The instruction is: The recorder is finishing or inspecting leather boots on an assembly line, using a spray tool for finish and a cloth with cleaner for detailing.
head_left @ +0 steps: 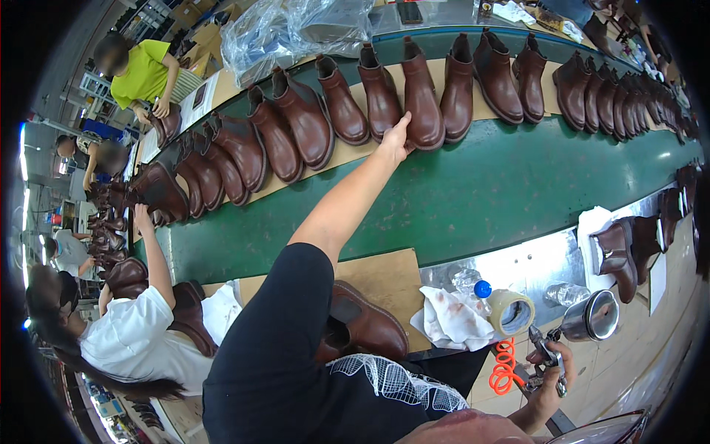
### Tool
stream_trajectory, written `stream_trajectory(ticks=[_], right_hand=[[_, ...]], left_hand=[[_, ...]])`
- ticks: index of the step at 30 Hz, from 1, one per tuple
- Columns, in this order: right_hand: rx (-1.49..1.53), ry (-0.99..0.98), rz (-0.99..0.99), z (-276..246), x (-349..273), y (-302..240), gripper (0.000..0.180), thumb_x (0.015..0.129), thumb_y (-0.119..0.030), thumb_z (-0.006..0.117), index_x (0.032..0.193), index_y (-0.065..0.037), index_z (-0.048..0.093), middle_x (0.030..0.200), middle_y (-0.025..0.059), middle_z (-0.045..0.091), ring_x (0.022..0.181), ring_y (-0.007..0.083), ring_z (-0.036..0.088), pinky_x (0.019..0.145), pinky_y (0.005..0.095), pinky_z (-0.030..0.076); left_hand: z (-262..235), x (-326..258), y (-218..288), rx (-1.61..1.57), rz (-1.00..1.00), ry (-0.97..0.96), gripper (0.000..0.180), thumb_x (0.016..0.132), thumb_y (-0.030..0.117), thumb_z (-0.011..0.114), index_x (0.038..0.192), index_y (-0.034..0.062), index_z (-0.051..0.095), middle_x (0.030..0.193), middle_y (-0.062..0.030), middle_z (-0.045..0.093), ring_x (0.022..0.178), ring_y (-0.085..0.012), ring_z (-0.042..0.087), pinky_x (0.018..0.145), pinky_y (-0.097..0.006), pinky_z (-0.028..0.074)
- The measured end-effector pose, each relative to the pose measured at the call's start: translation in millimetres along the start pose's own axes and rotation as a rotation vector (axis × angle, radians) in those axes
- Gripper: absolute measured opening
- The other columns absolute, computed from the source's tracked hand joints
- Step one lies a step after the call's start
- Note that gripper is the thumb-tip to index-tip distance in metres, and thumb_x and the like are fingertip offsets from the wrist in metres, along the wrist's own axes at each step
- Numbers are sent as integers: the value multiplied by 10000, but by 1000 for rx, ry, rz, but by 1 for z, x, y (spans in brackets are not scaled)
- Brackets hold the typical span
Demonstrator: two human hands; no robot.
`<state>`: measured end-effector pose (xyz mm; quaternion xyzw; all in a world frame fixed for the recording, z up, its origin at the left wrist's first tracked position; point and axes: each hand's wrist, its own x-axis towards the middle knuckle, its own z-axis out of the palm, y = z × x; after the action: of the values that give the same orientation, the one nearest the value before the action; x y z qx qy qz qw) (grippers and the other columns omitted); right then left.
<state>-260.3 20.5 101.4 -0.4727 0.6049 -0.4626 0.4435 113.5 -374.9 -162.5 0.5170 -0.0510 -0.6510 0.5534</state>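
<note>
My left arm stretches across the green belt (473, 189), and my left hand (398, 139) grips the toe area of a brown ankle boot (424, 103) in the long row at the far side. Down at the lower right, my right hand (551, 388) is wrapped round a spray gun (546, 349) with a round metal cup (600, 316). An orange coiled hose (504, 368) hangs beside the gun. Right in front of me, brown boots (373, 322) lie on a cardboard sheet (388, 268), partly hidden by my sleeve.
By the near edge sit a stained white cloth (452, 318), a tape roll (512, 316) and a clear bottle with a blue cap (482, 288). More boots (617, 255) stand at right. A co-worker in a white shirt (148, 337) reaches for a boot at left. Plastic sheeting (288, 33) lies beyond.
</note>
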Motion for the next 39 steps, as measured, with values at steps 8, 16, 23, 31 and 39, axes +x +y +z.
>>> stream_trajectory(ticks=[8,16,23,31,39], right_hand=[[-82,-48,-61,4,6,-2,656,914,-572,602,1131,48,591,793,102,625,751,164,591,693,302,472],[-109,-27,-34,4,-2,-7,615,929,-528,603,1141,49,587,830,106,633,777,165,591,722,296,458],[-125,9,-63,18,-6,-11,606,929,-529,605,1140,38,591,819,105,636,781,165,592,747,304,459],[-110,-42,-146,6,-33,-26,584,949,-496,594,1165,47,584,817,111,654,783,171,613,751,309,477],[33,-155,-260,-3,-80,-39,550,940,-466,630,1174,31,598,826,96,655,777,152,614,735,283,471]], left_hand=[[-25,-20,-17,44,-36,-39,683,855,572,686,1336,112,533,1313,-99,582,1237,-232,504,1024,-418,439],[-27,-19,19,-164,5,337,868,765,544,784,1399,68,429,1405,-146,466,1176,-328,498,1005,-503,445],[-18,1,57,-195,53,74,710,788,432,796,1338,92,503,1348,-112,546,1167,-285,545,975,-510,480],[-22,-82,99,-50,118,-117,366,805,324,764,1104,149,646,1054,-26,692,967,-184,636,811,-376,533],[-28,-366,148,-463,173,-770,963,823,803,454,1415,44,438,1352,-195,556,1209,-368,574,1001,-536,471]])
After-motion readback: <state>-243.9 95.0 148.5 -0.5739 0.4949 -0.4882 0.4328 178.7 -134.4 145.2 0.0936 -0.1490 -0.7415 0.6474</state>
